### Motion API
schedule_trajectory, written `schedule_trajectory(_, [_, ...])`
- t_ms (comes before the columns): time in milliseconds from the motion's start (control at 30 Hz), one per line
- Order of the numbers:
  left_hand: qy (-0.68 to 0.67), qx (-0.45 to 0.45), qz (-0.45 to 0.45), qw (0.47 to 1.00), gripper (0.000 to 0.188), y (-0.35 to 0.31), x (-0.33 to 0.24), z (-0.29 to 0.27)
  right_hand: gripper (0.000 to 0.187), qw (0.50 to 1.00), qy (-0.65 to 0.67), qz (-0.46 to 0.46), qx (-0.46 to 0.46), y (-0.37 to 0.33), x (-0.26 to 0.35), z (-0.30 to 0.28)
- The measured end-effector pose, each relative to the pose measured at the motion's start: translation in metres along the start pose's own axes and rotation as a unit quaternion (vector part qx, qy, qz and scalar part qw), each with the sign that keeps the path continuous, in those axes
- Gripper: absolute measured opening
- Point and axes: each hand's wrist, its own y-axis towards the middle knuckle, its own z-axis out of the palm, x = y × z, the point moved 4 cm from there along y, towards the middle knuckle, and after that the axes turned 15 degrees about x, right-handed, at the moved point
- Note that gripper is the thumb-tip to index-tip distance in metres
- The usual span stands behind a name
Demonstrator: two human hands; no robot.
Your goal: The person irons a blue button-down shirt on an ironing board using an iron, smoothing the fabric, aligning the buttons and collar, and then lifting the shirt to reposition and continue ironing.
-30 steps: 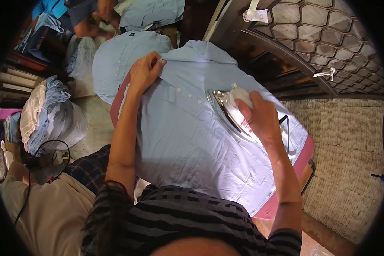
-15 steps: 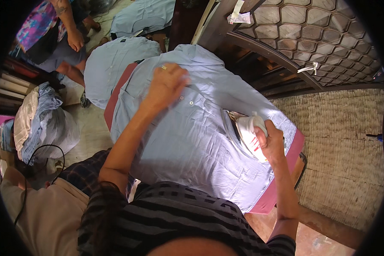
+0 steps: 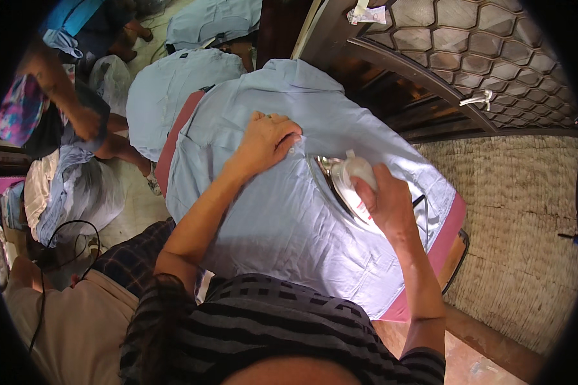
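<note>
A light blue shirt (image 3: 257, 224) lies spread over the ironing board (image 3: 453, 221), whose red cover shows along its edges. My left hand (image 3: 266, 144) is closed at the shirt's buttoned front, thumb and fingertips pinching the cloth beside a button. In my right hand (image 3: 392, 202) is the handle of a clothes iron (image 3: 359, 174), white on top with a shiny metal rim. The iron's pointed end faces up and left, close to my left fingertips, and its base meets the shirt. Wrinkles run across the cloth nearer to me.
More light blue shirts (image 3: 173, 96) are stacked past the board's far left. A dark lattice door (image 3: 443, 109) stands at far right, beside a woven mat (image 3: 514, 212). At left are a co-worker (image 3: 77, 115), bagged clothes (image 3: 90, 192), a black cord (image 3: 43, 282) and a seated person (image 3: 83, 314).
My left hand has moved right and down and now pinches the shirt front. The iron has slid left and slightly up toward it. The co-worker has shifted left.
</note>
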Motion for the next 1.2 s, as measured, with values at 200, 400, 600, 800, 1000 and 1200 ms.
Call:
schedule_trajectory(200, [0.006,0.025,0.001,1.0,0.006,0.003,0.011,-0.009,0.049,0.998,-0.006,-0.055,0.001,0.022,-0.013,-0.009])
schedule_trajectory(400, [-0.003,0.004,0.0,1.0,0.007,0.001,0.016,-0.008,0.045,0.996,-0.054,-0.058,0.045,0.046,0.004,-0.016])
schedule_trajectory(600, [-0.031,-0.024,-0.003,0.999,0.01,0.0,0.018,-0.01,0.042,0.998,-0.002,-0.021,0.055,0.047,0.01,-0.016])
schedule_trajectory(800, [-0.032,-0.058,-0.023,0.998,0.013,-0.009,0.024,-0.028,0.041,0.998,-0.013,-0.046,0.036,0.047,0.011,-0.012])
schedule_trajectory(1000, [0.145,-0.187,-0.196,0.952,0.017,-0.034,0.06,-0.058,0.044,0.998,-0.016,-0.049,0.028,0.047,0.014,-0.014])
schedule_trajectory(1200, [0.143,-0.179,-0.213,0.95,0.02,-0.036,0.074,-0.053,0.044,0.997,-0.021,-0.072,0.013,0.047,0.011,-0.012])
